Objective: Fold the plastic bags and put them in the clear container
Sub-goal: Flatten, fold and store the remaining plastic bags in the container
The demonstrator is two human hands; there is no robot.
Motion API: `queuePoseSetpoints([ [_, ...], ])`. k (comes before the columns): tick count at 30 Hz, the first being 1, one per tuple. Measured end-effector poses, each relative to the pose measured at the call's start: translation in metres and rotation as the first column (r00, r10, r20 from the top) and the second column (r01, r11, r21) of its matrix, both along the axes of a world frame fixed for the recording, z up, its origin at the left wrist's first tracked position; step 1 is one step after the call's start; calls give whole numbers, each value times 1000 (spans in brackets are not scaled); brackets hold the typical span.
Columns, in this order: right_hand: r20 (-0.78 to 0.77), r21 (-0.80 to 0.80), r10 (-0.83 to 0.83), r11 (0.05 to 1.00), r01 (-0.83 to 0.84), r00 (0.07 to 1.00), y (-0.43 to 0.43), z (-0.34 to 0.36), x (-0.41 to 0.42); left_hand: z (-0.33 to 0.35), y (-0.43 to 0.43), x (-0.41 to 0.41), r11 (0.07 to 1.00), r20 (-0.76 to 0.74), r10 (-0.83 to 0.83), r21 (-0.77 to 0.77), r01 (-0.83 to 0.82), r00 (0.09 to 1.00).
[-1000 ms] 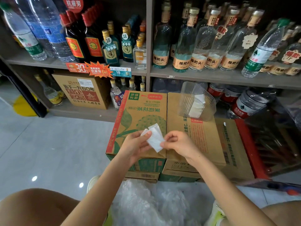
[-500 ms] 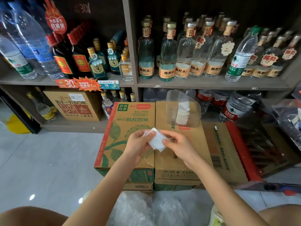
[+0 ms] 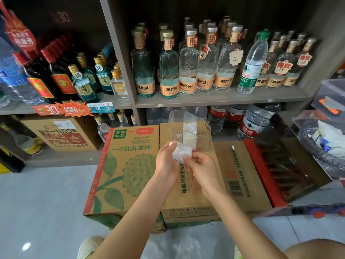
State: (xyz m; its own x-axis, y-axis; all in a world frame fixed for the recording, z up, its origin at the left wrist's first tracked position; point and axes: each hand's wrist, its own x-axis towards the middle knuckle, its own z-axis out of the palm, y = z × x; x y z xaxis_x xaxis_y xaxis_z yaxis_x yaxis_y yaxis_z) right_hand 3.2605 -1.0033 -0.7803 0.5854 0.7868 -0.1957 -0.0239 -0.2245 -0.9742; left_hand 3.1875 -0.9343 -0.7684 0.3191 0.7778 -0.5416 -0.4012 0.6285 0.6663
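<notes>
White plastic, already folded down to a small packet, is pinched between both hands above the cardboard boxes (image 3: 188, 186) that serve as a worktop. The folded bag (image 3: 181, 152) is grasped on its left side by the left hand (image 3: 165, 162), thumb on top, and at its lower right corner by the fingertips of the right hand (image 3: 200, 168); neither hand is released. The packet is held just in front of the clear container (image 3: 189, 132), which lies tipped on the middle box near its far edge, its open mouth turned toward the person, with one folded bag (image 3: 190, 134) already seen inside. Folding is judged to be nearly finished, and insertion is the step at hand. The packet's long axis is judged to run from lower right to upper left, its upper end nearest the container's mouth. A short forward push is called for next, the folds kept pressed so that the packet does not spring open.
</notes>
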Motion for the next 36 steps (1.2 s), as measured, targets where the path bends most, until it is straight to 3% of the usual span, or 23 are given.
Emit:
queuePoseSetpoints([
  [9,-88,50,-132,989,136,987,3,9,14,10,7,17,997,27,-18,75,15,999],
  [11,-73,39,-113,992,116,991,4,16,29,12,12,15,980,-82,4,201,12,997],
  [16,144,-102,58,994,-43,988,16,37,82,13,35,9,865,-366,136,497,70,920],
  [20,266,-152,177,978,-140,947,40,55,112,4,57,14,736,-635,216,605,304,742],
  [22,319,-199,266,957,-210,910,56,63,123,4,65,16,753,-697,89,515,410,711],
  [26,455,-256,348,933,-254,819,88,72,135,5,66,17,800,-568,-98,444,405,817],
  [27,547,-262,342,937,-232,764,93,74,136,4,63,15,792,-556,-95,460,402,825],
  [29,769,-286,318,947,-145,555,96,76,133,-1,61,11,767,-566,-68,497,406,821],
  [31,864,-293,313,950,-112,395,93,75,127,-6,59,7,734,-614,-23,525,430,789],
  [33,859,-340,365,931,-133,359,89,69,124,-10,57,4,717,-639,21,545,434,769],
  [36,827,-310,354,935,-170,436,86,62,123,-10,50,0,714,-656,64,557,425,752],
])
